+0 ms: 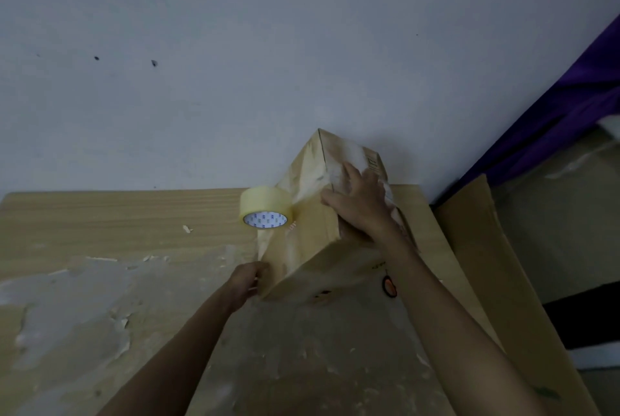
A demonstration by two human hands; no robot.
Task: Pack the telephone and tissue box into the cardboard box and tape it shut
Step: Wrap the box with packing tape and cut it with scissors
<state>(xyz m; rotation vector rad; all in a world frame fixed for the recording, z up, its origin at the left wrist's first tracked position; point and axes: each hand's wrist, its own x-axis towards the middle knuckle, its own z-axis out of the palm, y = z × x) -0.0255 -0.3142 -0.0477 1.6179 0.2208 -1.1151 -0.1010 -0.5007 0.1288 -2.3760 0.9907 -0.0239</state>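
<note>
Cardboard box (312, 248), closed and tipped up on 1 edge, stands right of centre in the frame at the far side of the table (117, 221), its upper end leaning toward the grey wall (235, 46). The right hand (359, 204) lies across the box's upper right face, fingers (352, 174) straight and spread, pressing flat on the cardboard and curled around nothing. The left hand (245, 285) is at the box's lower left corner, its fingers curled round that corner with the thumb on the near face. Whether it also pinches the tape there I cannot tell. A roll of pale yellow tape (265, 211) is against the box's left side, just above centre of the frame, its white printed core facing the camera. From the roll a strip of tape (263, 246) runs down the box's left face toward the left hand. The wood-grain tabletop shows pale, torn patches across the lower left of the frame. A flat sheet of cardboard (469, 231) lies along the table's right edge, and purple cloth (553, 107) hangs in the upper right corner. A small orange and black thing (389, 286) sits just beside the right forearm, too small to make out.
</note>
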